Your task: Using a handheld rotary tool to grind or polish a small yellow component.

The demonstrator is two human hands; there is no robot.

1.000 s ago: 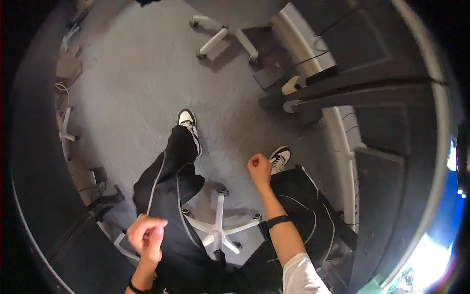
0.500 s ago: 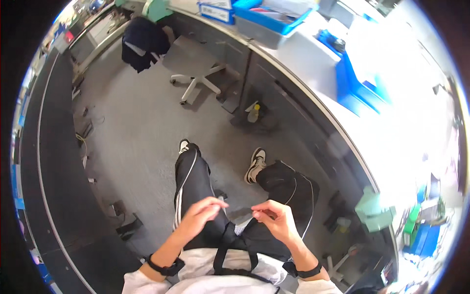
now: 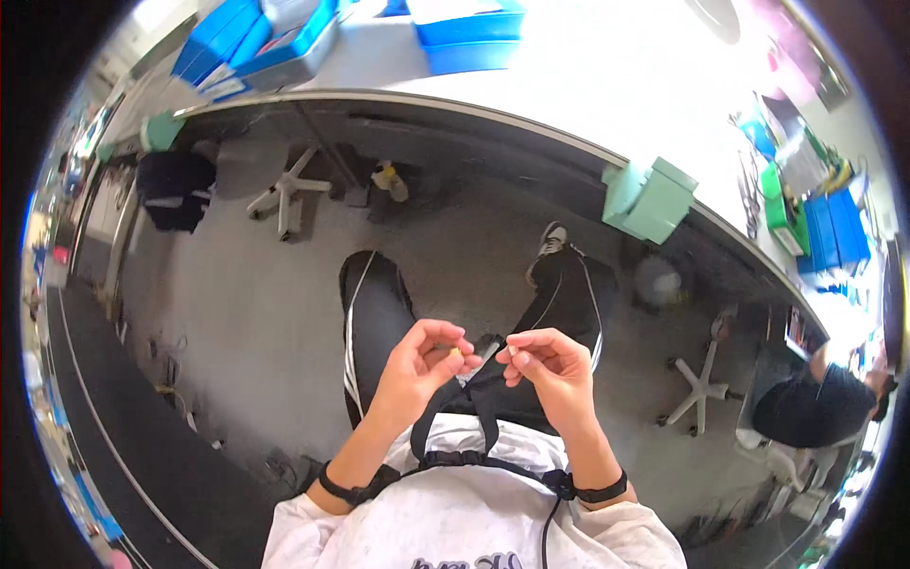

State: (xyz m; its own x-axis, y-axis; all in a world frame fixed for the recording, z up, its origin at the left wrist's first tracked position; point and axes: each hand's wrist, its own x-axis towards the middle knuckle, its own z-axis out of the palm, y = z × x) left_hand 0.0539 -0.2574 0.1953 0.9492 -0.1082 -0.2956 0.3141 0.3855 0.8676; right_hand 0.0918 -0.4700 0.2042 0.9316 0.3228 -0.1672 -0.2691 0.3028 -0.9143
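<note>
Hands over lap: left hand (image 3: 417, 365) pinches a small tan object (image 3: 455, 353); right hand (image 3: 550, 365) is curled, contents unclear. Blue plastic bins (image 3: 469, 33), contents indistinct, at 12 o'clock.

Single head-worn fisheye view, looking steeply down over the wearer's chest. Hands (image 3: 488, 365) sit close, low-centre; the floor (image 3: 256, 303) lies beyond them, the tabletop (image 3: 607, 85) farther still, bending along the upper rim.
</note>
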